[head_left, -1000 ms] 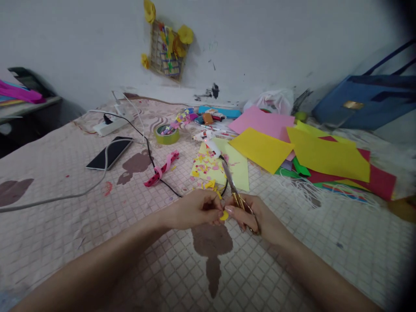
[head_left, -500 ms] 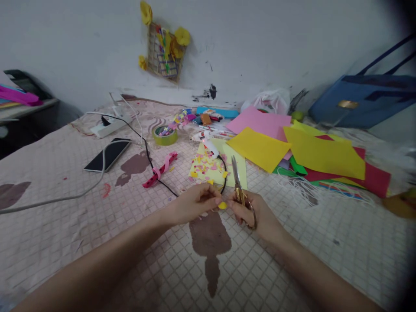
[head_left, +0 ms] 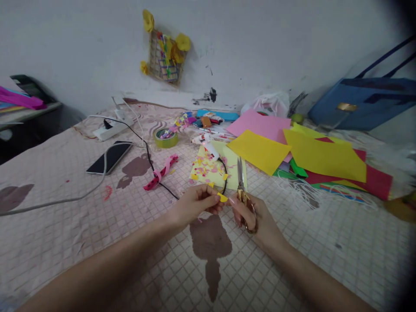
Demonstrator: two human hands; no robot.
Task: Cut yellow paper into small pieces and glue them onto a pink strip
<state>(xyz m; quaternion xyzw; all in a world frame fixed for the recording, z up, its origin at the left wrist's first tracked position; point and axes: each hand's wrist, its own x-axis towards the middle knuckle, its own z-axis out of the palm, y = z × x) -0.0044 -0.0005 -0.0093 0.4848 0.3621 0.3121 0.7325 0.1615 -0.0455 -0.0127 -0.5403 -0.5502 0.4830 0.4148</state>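
Note:
My left hand point(head_left: 198, 203) pinches a small piece of yellow paper point(head_left: 222, 197) between thumb and fingers. Gold-handled scissors point(head_left: 241, 186) are gripped in my right hand point(head_left: 253, 214), their blades pointing away from me and slightly parted. The right fingertips come close to the yellow piece; whether they touch it I cannot tell. Just beyond the hands, a pale yellow sheet point(head_left: 232, 173) carries many small pink and yellow scraps point(head_left: 206, 167). A white glue gun point(head_left: 210, 148) with a black cord lies across that sheet.
Coloured paper sheets point(head_left: 260, 149) and white string point(head_left: 302, 193) spread at right, before a blue bag point(head_left: 364, 102). To the left lie a phone point(head_left: 109, 157), a power strip point(head_left: 112, 128), a tape roll point(head_left: 165, 138) and a pink-wrapped red strip point(head_left: 161, 172). Cords cross the cloth.
The yellow paper piece has turned in my left fingers and shows more of its side. My right hand has shifted slightly rightward, and the scissors stand more upright. The camera view has moved a little.

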